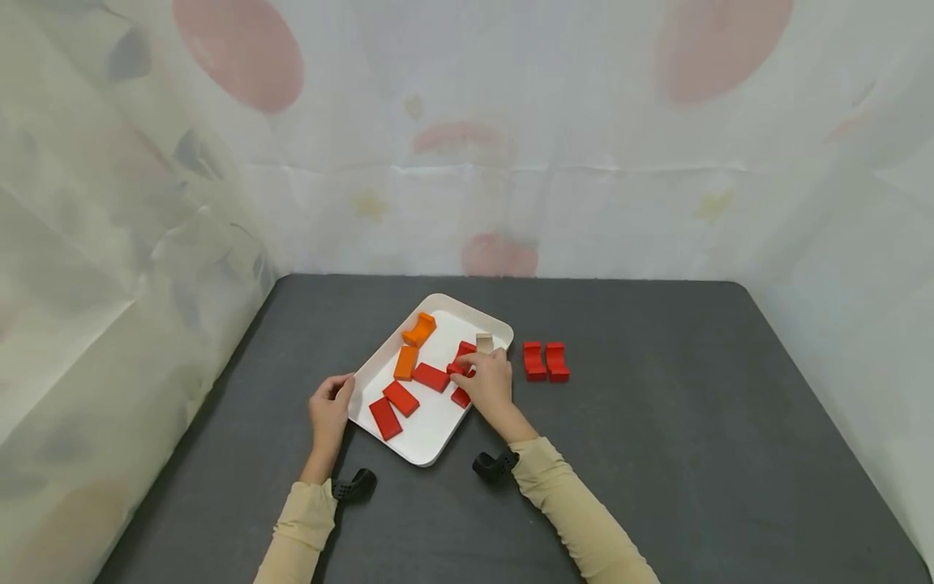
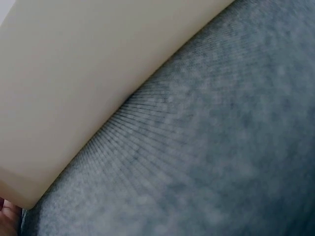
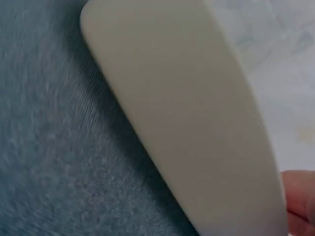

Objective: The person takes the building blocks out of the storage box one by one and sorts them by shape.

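Hands apart, both at the white tray (image 1: 426, 442). Left hand (image 1: 330, 410) grips the tray's left corner, presumably to steady it. Right hand (image 1: 492, 383) reaches over the tray's right side, thumb and finger pinching a red block (image 1: 454, 368) inside, probably for a small, sure hold. Orange blocks (image 1: 406, 363) lie loose in the tray; two notched red blocks (image 1: 534, 362) stand paired right of the tray, seemingly set apart deliberately.

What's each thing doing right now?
White tray: turned slantwise, blocks inside.
Left grip: holds the tray's edge.
Right grip: pinches a red block.
Plain red blocks: in tray.
Orange blocks: in tray.
Beige block: in tray's corner.
Two red blocks: outside tray, side by side.
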`<action>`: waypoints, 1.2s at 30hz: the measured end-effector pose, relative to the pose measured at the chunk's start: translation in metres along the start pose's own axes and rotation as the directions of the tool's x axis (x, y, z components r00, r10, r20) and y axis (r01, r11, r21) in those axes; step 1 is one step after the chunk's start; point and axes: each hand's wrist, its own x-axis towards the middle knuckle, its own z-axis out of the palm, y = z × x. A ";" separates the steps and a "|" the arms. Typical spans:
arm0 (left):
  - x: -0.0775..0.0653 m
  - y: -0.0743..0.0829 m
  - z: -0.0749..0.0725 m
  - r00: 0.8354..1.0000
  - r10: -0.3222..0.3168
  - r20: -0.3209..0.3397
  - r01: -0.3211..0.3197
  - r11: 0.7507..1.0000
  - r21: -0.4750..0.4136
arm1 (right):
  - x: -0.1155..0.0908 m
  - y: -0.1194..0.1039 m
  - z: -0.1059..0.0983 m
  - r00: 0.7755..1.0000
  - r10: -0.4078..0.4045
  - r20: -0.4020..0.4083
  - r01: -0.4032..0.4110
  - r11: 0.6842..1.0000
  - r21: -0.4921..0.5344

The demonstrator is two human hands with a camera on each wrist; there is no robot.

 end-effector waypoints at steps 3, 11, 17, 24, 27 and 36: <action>0.001 -0.004 0.001 1.000 -0.007 0.004 0.007 1.000 0.005 | 0.002 0.003 0.002 0.999 -0.037 0.009 0.037 0.998 -0.044; 0.000 0.014 0.001 1.000 0.002 0.027 -0.002 1.000 0.003 | 0.007 0.016 0.000 0.994 -0.109 -0.016 0.109 0.994 -0.007; -0.008 0.034 0.000 1.000 0.003 0.023 -0.004 1.000 0.028 | 0.007 0.013 0.004 1.000 -0.017 -0.008 0.016 0.994 -0.107; -0.008 0.033 0.002 1.000 0.004 0.023 -0.004 1.000 0.012 | 0.012 0.009 0.009 0.998 -0.052 -0.035 0.040 0.961 -0.273; -0.007 0.031 0.002 1.000 0.010 0.018 -0.010 1.000 0.018 | 0.013 0.010 0.010 0.999 -0.029 -0.036 0.019 0.966 -0.256; -0.009 0.029 -0.001 1.000 0.008 0.011 -0.009 1.000 0.027 | 0.006 0.014 0.008 0.994 -0.027 -0.105 0.027 1.000 0.002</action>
